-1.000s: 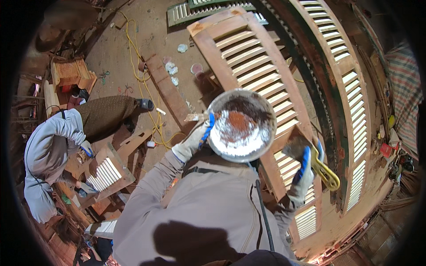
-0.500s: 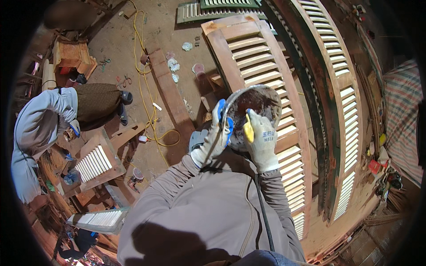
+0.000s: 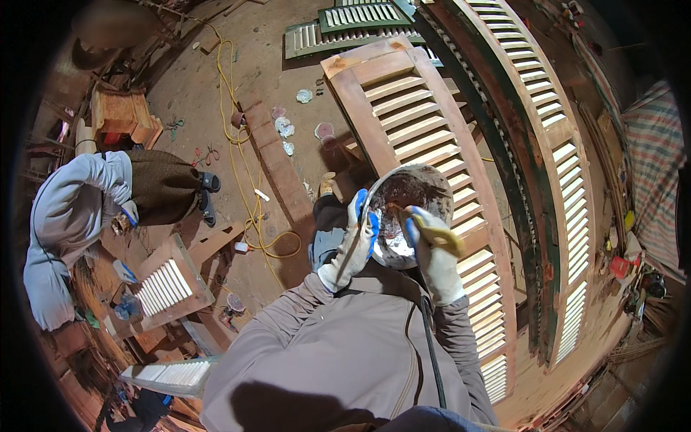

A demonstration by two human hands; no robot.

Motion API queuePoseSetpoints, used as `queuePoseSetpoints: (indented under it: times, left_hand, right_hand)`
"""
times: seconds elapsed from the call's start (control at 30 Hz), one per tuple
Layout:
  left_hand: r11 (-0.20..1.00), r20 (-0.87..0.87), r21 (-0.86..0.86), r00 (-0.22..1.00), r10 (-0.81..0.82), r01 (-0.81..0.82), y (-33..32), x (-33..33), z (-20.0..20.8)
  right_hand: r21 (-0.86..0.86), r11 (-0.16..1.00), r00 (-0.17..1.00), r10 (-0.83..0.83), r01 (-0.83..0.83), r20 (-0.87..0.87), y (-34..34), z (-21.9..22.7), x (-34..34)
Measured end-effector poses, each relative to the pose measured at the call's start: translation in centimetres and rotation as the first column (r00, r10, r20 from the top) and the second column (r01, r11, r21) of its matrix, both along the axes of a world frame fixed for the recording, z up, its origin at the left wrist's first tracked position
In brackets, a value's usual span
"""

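A round grey bucket (image 3: pixel 371 248) with dark, reddish-brown stuff smeared inside is held close against my front. My left hand (image 3: pixel 353 241), in a white and blue work glove, grips its near-left rim with the thumb over the edge. Over the bucket's right side, my gloved right hand (image 3: pixel 435 255) is closed round a yellow-handled tool (image 3: pixel 443 240). Its working end points into the bucket, but its kind cannot be made out. Just beyond the bucket lies a louvred wooden shutter panel (image 3: pixel 360 79).
Longer shutter panels (image 3: pixel 561 137) stand to the right. A yellow cord (image 3: pixel 232 137) runs over the floor beside a wooden plank (image 3: pixel 270 158). At left, a bent-over person (image 3: pixel 79 209) works near a small louvred panel (image 3: pixel 165 288). A striped sheet (image 3: pixel 655 158) hangs at far right.
My right hand has turned and drawn back toward the right, so more of the yellow tool shows. Some white inside the bucket has come into view. My left hand keeps its grip.
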State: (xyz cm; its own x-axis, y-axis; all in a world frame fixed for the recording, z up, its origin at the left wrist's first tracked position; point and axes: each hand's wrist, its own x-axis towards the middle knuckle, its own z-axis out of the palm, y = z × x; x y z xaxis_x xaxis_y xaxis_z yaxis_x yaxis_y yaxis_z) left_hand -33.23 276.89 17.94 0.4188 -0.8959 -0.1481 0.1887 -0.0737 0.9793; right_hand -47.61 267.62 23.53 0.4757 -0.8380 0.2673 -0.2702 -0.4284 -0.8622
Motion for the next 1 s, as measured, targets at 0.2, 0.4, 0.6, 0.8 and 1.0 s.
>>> queuePoseSetpoints:
  times: [0.2,0.4,0.6,0.8,1.0]
  left_hand:
    - [0.971,-0.125,0.182,0.976,0.18,-0.156,0.7,6.9,-6.2]
    - [0.891,-0.137,0.302,0.909,0.394,-0.34,2.9,18.3,-10.3]
    - [0.711,-0.307,0.549,0.686,0.66,-0.439,0.8,28.1,-3.1]
    - [0.739,-0.337,0.389,0.662,0.67,-0.55,4.2,32.2,-9.0]
    - [0.748,-0.325,0.387,0.68,0.657,-0.538,3.6,32.7,-9.2]
  right_hand:
    - [0.365,0.927,0.991,-0.046,0.089,-0.125,-2.7,1.9,2.1]
    - [0.052,0.996,0.988,0.073,-0.067,-0.134,-8.3,-3.4,8.6]
    - [0.287,0.956,0.997,-0.039,0.055,-0.062,-13.2,-3.9,18.5]
    - [-0.293,0.921,0.761,0.006,-0.257,-0.649,-18.3,-6.4,23.0]
    - [-0.378,0.849,0.672,-0.036,-0.37,-0.74,-17.6,-9.6,22.1]
